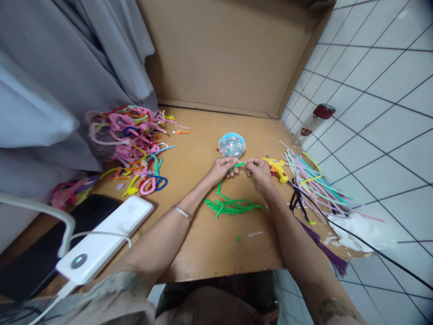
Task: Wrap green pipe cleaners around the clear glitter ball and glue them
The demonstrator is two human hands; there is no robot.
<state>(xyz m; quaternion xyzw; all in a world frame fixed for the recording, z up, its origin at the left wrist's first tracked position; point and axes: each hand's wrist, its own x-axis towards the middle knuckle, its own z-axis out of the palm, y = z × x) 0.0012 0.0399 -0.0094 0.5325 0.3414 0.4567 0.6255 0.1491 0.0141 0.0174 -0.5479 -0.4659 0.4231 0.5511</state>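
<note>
Over the middle of the table, my left hand (225,169) is closed on a green pipe cleaner (239,164), whose short end sticks out to the right. Pinched fingers of my right hand (258,171) meet that end; the exact contact is too small to make out. A green strand hangs below my left hand toward a loose heap of green pipe cleaners (233,207) between my forearms. Just beyond my hands stands a small clear bowl with a blue rim (232,145). Right of my right hand lies a yellow glue gun (279,170), partly hidden.
A tangled pile of coloured pipe cleaners (135,135) covers the left side. Nearer are a white power bank (108,239) and cables. At right lie pastel pipe cleaners (314,180), a purple bundle (323,248), white tissue (358,232) and a red-lidded jar (313,124).
</note>
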